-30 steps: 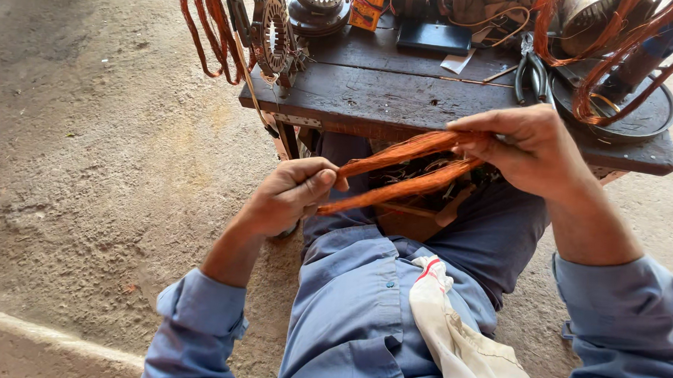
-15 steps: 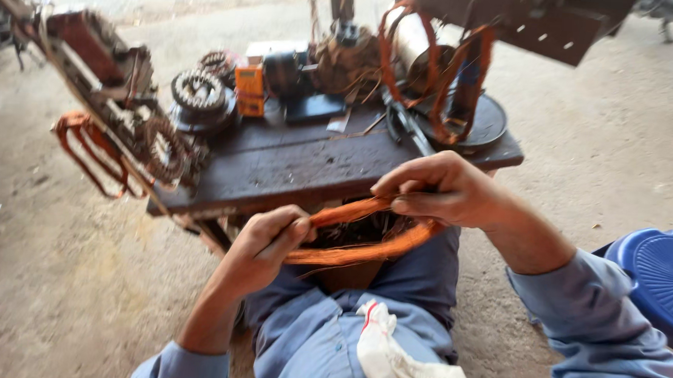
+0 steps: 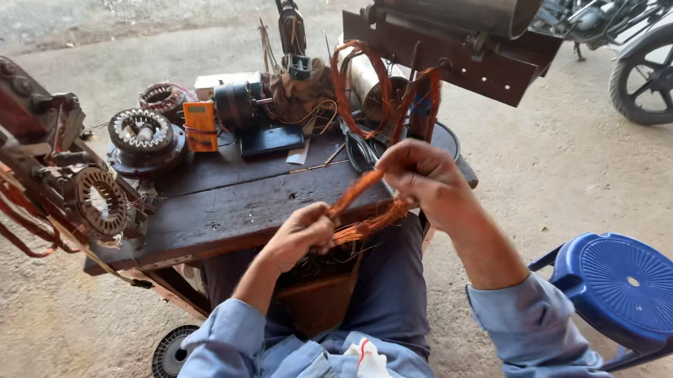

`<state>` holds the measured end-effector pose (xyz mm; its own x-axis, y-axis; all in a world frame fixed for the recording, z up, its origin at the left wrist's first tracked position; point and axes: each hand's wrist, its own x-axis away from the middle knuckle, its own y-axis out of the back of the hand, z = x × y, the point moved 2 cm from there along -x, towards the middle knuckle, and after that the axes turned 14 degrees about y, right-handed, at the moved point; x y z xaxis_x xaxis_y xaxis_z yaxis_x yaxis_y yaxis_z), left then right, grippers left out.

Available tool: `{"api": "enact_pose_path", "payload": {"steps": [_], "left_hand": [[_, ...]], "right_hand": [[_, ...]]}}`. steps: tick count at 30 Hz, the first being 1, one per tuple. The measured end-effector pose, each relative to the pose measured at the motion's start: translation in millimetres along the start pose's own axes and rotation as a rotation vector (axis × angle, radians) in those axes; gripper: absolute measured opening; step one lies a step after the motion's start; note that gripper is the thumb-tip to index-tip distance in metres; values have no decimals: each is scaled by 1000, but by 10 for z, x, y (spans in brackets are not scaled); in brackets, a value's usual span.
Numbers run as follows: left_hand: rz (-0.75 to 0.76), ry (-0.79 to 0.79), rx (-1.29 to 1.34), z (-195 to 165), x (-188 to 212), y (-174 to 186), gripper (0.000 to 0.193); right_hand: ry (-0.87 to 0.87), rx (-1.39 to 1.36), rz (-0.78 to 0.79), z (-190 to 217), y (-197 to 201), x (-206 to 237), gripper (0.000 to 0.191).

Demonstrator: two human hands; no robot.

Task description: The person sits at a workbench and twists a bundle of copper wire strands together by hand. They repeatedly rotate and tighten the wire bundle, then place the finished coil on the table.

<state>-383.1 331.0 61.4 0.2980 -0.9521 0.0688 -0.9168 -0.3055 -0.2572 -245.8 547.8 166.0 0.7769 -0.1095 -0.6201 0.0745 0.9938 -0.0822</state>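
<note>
A looped bundle of copper wire (image 3: 362,209) stretches between both hands over my lap, at the front edge of a dark wooden table (image 3: 222,203). My left hand (image 3: 300,236) grips the lower end of the loop. My right hand (image 3: 424,178) pinches the upper end, just in front of black scissors (image 3: 362,152) on the table. I wear blue sleeves and sit with my knees under the table.
On the table stand two motor stators (image 3: 141,133) (image 3: 100,201), an orange meter (image 3: 200,125), a black motor (image 3: 242,109) and more copper coils (image 3: 356,88). A blue plastic stool (image 3: 623,288) stands right. A motorcycle wheel (image 3: 659,74) is far right. Concrete floor surrounds.
The view has lifted and shifted, showing more of the table and the stool. Both hands have kept the wire bundle and drawn closer together, bending the loop.
</note>
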Motion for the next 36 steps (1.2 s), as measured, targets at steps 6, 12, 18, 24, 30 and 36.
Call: {"api": "enact_pose_path", "payload": {"steps": [6,12,18,24,30,36], "left_hand": [[176,-6,-164,-712,-393,-12,50],[130,124,-157,-1182,-874,234,33],[294,117,89,-1284,-1332,1006,36],[386,7,307,-1246,-1810,1599,30],[311,-43,454,-1010,-2135,1846,27],[175,-83,443,-821,-2556,1687,23]], "right_hand": [[-106,284,333,-203,-86,-398,12],[-187,384,251,-224,271,-1068,16],[-197,453,6,10,695,-1551,25],[-23,800,-189,-2,391,-1933,25],[133,1262,-35,-255,258,-2616,20],[111,1418,69,-498,548,-3131,24]]}}
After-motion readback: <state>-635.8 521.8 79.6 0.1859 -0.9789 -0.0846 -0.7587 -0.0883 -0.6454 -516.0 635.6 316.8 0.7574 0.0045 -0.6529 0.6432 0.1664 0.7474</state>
